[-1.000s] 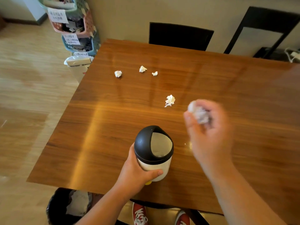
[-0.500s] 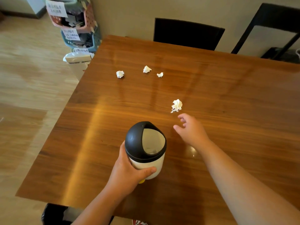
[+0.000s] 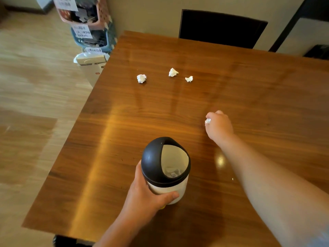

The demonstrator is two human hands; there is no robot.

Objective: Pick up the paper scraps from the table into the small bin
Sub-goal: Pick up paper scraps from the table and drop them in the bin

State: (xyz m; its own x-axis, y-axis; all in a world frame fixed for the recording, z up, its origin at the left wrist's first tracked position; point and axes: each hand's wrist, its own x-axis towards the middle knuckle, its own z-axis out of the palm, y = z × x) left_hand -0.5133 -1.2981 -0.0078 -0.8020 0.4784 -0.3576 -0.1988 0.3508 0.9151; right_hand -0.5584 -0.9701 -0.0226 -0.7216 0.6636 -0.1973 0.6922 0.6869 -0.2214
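Observation:
A small white bin with a black domed lid (image 3: 165, 168) stands near the front of the wooden table (image 3: 249, 90); crumpled paper shows inside its opening. My left hand (image 3: 146, 198) grips the bin's side. My right hand (image 3: 218, 125) rests on the table to the bin's far right, fingers closed around a white paper scrap (image 3: 207, 120) that peeks out by the thumb. Three more crumpled scraps lie farther back: one at the left (image 3: 141, 78), one in the middle (image 3: 172, 72), a smaller one to its right (image 3: 189, 79).
A dark chair back (image 3: 220, 29) stands behind the table's far edge. Stacked plastic baskets (image 3: 89, 24) and a white bin with a bag (image 3: 90, 63) sit on the floor off the table's left corner. Another dark frame is at the far right.
My right hand dropped the earlier paper ball into the bin, then reached forward and closed on the scrap that lay just beyond the bin. My left hand kept holding the bin.

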